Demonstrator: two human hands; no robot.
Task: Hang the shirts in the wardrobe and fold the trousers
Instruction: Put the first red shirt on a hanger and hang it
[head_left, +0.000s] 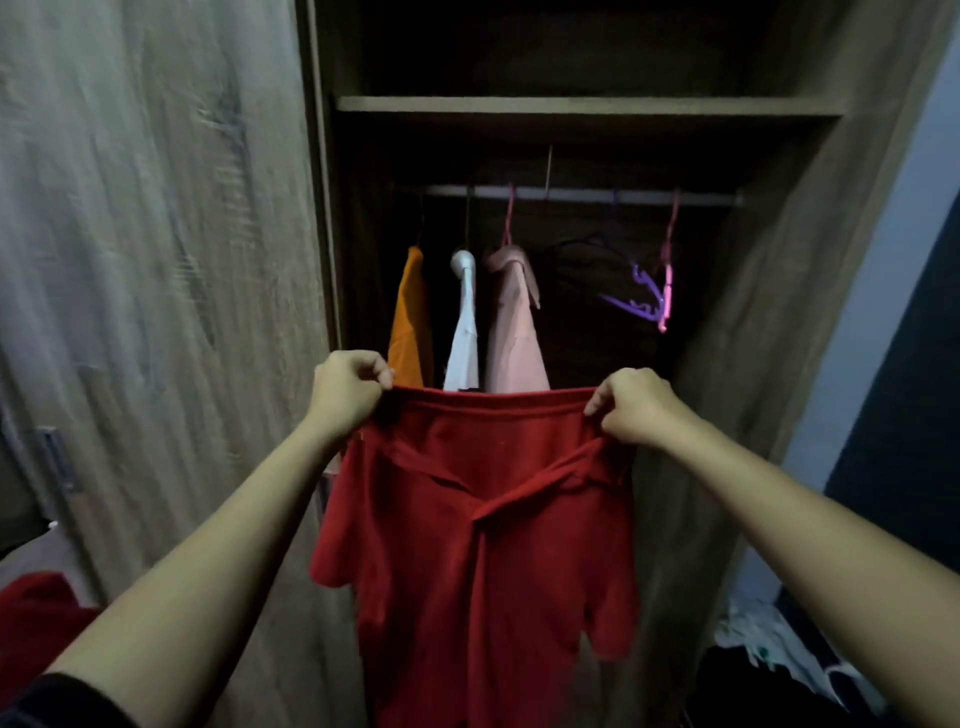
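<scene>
I hold a red garment (483, 545) up in front of the open wardrobe (753, 312). My left hand (348, 389) pinches its top hem at the left corner. At the right corner my right hand (634, 410) pinches the same hem. The cloth hangs down between my arms, with a red tie knotted across its front. Behind it, on the metal rail (571, 193), hang an orange shirt (410, 322), a white shirt (465, 332) and a pink shirt (514, 332). Empty purple and pink hangers (652, 296) hang to the right on the rail.
A wooden shelf (587, 105) runs above the rail. The wardrobe's closed door panel (156, 260) fills the left. More red cloth (36, 613) lies at the lower left. A pile of dark and white clothes (779, 654) lies at the lower right.
</scene>
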